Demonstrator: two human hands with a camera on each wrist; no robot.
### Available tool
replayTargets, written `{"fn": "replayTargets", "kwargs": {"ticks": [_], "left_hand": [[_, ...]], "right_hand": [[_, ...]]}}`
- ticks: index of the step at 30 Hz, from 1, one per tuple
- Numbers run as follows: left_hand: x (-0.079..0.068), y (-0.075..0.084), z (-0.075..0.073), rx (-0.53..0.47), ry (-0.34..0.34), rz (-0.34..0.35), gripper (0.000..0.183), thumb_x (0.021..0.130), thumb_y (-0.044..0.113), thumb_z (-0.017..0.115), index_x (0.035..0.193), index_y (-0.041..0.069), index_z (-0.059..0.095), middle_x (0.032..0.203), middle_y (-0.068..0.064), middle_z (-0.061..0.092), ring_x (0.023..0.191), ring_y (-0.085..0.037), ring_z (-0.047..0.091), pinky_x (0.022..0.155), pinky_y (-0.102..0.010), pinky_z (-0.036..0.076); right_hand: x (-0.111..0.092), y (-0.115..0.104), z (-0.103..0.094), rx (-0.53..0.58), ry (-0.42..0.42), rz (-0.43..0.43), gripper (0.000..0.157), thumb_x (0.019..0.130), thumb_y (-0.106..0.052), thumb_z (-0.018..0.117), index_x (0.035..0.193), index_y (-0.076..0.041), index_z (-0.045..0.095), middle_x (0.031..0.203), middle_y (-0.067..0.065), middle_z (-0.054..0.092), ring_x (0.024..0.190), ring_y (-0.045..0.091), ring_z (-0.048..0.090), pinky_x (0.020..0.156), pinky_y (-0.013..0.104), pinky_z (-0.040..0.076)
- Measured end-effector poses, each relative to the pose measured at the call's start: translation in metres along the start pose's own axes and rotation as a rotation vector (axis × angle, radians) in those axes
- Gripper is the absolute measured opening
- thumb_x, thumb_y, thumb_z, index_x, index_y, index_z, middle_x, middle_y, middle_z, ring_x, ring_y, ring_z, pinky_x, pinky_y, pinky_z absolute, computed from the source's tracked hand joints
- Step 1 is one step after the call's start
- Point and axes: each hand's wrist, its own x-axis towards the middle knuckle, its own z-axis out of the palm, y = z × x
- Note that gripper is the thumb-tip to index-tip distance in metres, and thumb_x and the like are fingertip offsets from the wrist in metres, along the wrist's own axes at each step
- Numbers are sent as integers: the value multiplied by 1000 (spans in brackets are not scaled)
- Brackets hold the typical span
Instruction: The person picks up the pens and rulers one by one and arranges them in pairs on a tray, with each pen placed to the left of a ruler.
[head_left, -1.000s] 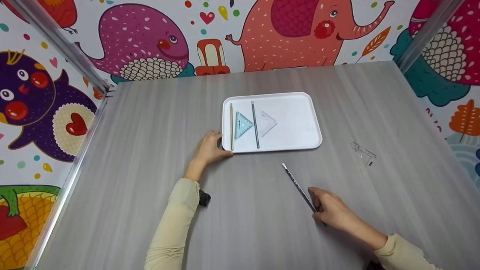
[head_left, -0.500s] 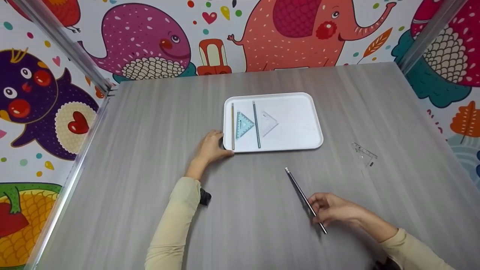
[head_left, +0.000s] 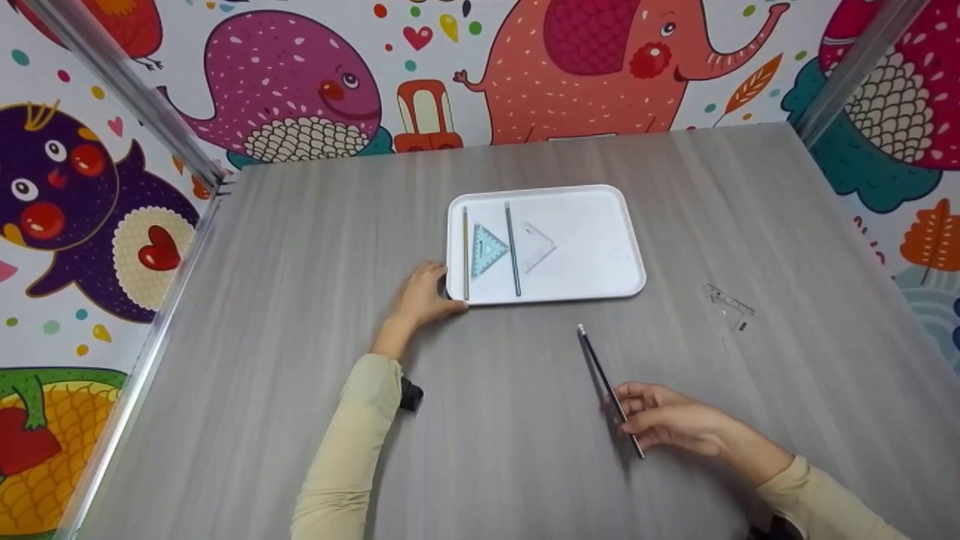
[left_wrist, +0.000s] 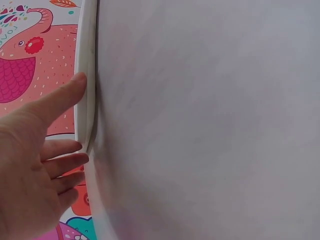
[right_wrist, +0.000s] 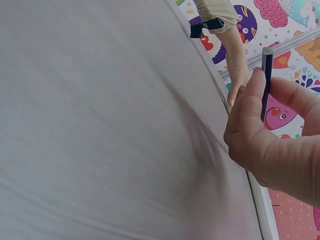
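Pencil (head_left: 603,375), dark in colour, is pinched between the thumb and fingers of the right hand (head_left: 671,420). Directions are given as seen in the head view, with 12 o'clock at the far wall (head_left: 480,71). The pencil is held over the table (head_left: 510,390), its pale end pointed to 11 o'clock and the opposite end to 5 o'clock. The tray (head_left: 596,247) is located at 11 o'clock from the right hand, well apart from it. The tray's 8 o'clock corner is gripped by the left hand (head_left: 420,295), with the thumb laid on the near rim and the fingers placed at the 9 o'clock side.

Four items are laid in the tray. From 9 o'clock toward 3 o'clock, these are arranged as follows: a yellow pencil (head_left: 466,255), a blue triangle ruler (head_left: 482,251), a blue-green pencil (head_left: 512,249) and a clear triangle ruler (head_left: 546,244). The blue triangle ruler's tip is aimed at 3 o'clock, toward the blue-green pencil; contact between the two cannot be confirmed. A second clear triangle ruler (head_left: 729,299) is placed on the table, at 4 o'clock from the tray and 1 o'clock from the right hand.
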Motion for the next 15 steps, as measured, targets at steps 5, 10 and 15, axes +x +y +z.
{"fn": "replayTargets", "kwargs": {"ticks": [5, 10, 15], "left_hand": [[0, 0, 0, -1, 5, 10, 68, 66, 33, 79, 118, -3, 56, 121, -19, 54, 116, -31, 46, 101, -40, 34], [0, 0, 1, 1, 10, 21, 66, 66, 33, 79, 118, -1, 57, 120, -17, 55, 113, -30, 48, 100, -39, 35], [0, 1, 1, -2, 11, 18, 66, 66, 32, 79, 119, -1, 57, 120, -17, 55, 114, -30, 48, 100, -39, 35]], "right_hand": [[-1, -2, -1, 43, -25, -2, 35, 84, 3, 52, 117, -2, 42, 100, 5, 55, 81, 10, 57, 66, 23, 49], [-1, -3, -1, 69, -57, -4, 37, 84, 4, 51, 120, 1, 41, 103, 6, 56, 84, 11, 59, 67, 23, 50], [0, -3, -2, 89, -69, -4, 35, 85, 5, 50, 119, 0, 42, 104, 5, 56, 86, 12, 59, 69, 23, 50]]}}
